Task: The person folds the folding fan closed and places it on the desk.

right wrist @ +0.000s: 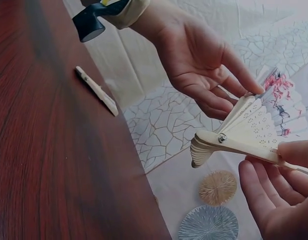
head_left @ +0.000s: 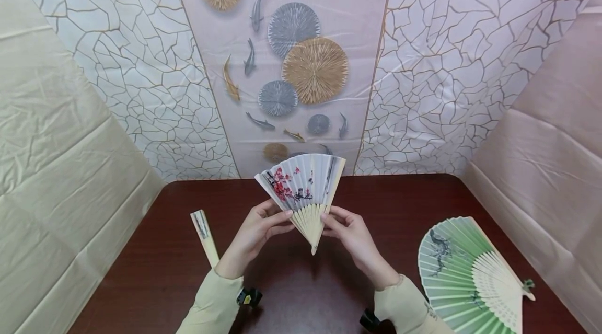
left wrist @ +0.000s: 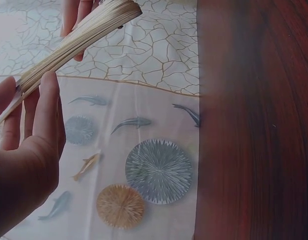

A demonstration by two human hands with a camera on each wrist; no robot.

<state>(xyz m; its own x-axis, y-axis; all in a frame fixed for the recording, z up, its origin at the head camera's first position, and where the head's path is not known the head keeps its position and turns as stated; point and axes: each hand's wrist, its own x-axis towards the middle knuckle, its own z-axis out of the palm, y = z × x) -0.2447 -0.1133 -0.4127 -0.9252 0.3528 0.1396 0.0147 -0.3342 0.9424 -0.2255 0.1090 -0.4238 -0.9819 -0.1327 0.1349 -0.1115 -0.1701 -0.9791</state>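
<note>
Dark-red tabletop (head_left: pixel 155 281) carries a folded fan (head_left: pixel 204 237) toward its left edge, a green fan (head_left: pixel 449 266) near its right; above the middle, left hand (head_left: pixel 256 233) and right hand (head_left: pixel 351 234) pinch a white fan (head_left: pixel 310 182).

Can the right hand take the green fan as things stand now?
Probably not without letting go: the right hand is holding the flowered fan, though the green fan lies near its sleeve.
</note>
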